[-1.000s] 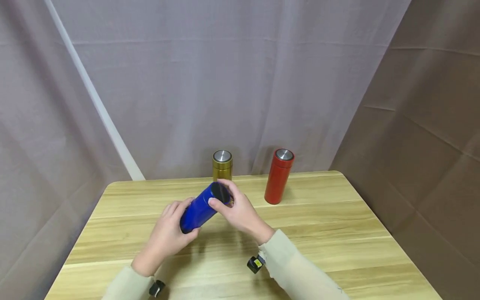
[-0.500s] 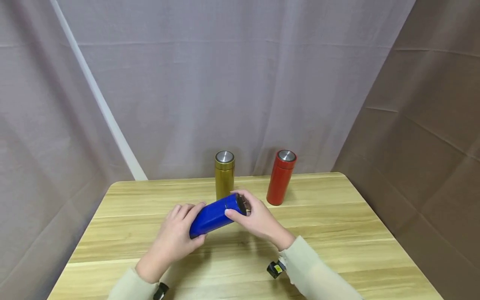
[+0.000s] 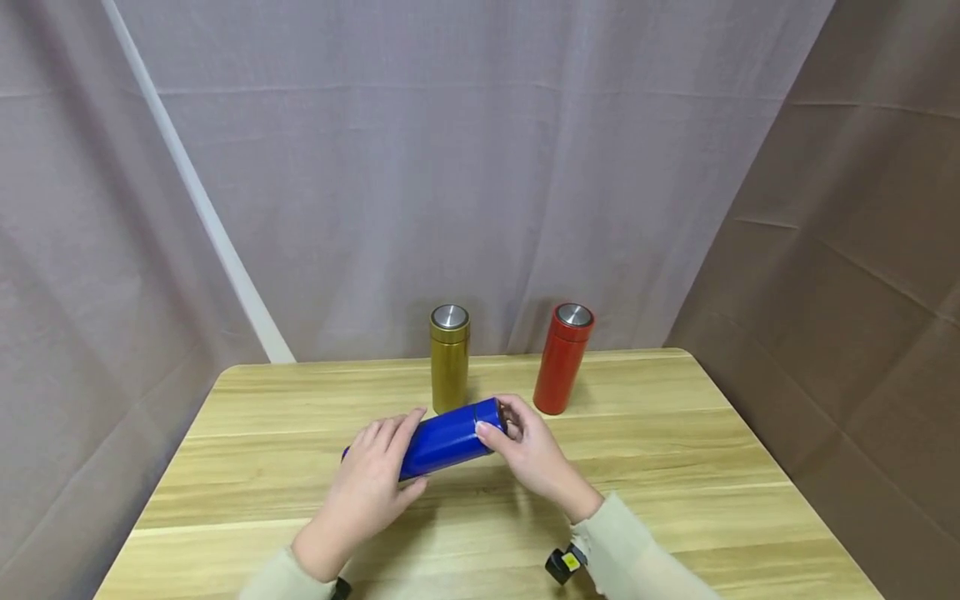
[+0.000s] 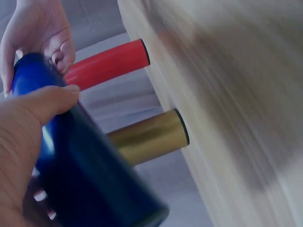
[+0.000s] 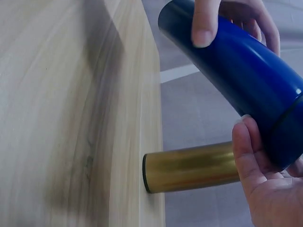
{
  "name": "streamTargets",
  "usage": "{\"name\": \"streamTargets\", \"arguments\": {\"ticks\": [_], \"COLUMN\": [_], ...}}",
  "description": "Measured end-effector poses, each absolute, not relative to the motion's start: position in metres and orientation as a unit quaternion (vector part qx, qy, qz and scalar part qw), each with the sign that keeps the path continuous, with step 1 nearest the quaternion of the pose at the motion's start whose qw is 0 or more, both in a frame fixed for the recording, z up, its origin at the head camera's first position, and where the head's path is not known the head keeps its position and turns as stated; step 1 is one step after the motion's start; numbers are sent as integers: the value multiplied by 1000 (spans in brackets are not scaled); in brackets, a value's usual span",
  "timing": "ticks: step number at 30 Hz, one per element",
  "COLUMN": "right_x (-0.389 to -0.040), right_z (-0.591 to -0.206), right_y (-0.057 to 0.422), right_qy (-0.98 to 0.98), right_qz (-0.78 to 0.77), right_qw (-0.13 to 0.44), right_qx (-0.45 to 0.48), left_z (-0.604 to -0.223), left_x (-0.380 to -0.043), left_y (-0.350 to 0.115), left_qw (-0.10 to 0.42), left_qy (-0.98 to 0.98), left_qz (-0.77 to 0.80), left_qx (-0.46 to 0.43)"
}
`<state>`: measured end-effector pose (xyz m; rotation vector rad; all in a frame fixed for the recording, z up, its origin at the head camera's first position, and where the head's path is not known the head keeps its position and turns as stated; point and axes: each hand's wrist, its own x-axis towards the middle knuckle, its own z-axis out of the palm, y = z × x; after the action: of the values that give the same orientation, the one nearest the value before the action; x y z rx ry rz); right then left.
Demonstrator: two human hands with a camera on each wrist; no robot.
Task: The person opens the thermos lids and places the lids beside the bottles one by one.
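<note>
A blue thermos bottle (image 3: 448, 439) is held tilted, nearly level, above the table. My left hand (image 3: 375, 471) grips its body near the base, thumb below and fingers over the top in the head view. At the lid end, my right hand (image 3: 534, 454) holds the bottle with thumb and fingers around the lid. The left wrist view shows the blue bottle (image 4: 85, 156) raised off the wood, with the left thumb across it. In the right wrist view, fingers of the right hand (image 5: 272, 189) lie against the bottle near the lid seam.
Behind the hands, a gold thermos bottle (image 3: 450, 367) stands upright on the wooden table (image 3: 255, 450). A red thermos bottle (image 3: 561, 362) stands to its right. Both have silver lid tops. A grey curtain (image 3: 450, 183) hangs behind the table's far edge, with a brown one at right.
The blue bottle has swung from a steep tilt to nearly level, its lid end moving right and down. Both hands moved with it, keeping hold, and the gold bottle shows more fully.
</note>
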<state>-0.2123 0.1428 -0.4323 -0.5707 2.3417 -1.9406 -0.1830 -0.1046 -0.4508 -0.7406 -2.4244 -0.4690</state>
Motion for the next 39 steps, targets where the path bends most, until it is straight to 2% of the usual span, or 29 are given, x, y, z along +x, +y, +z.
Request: {"name": "streamTargets", "arguments": {"ticks": [7, 18, 25, 30, 39], "right_x": [-212, -212, -199, -194, -207], "right_z": [-435, -433, -415, -407, -435], "right_y": [139, 137, 134, 133, 137], "right_qy": [748, 758, 760, 758, 750], "right_qz": [-627, -619, -621, -619, -626], "right_qw": [34, 88, 93, 95, 87], "right_qx": [-216, -188, -171, -179, -194], "left_z": [-455, -454, -453, -451, -447], "left_x": [-183, -188, -188, -190, -190], "left_y": [-102, -111, -115, -117, -119], "left_qw": [283, 354, 325, 323, 315], "left_qy": [-910, -891, -895, -894, -896], "left_qz": [-182, -127, -156, -166, -167], "left_qx": [-240, -252, -262, -262, -265]}}
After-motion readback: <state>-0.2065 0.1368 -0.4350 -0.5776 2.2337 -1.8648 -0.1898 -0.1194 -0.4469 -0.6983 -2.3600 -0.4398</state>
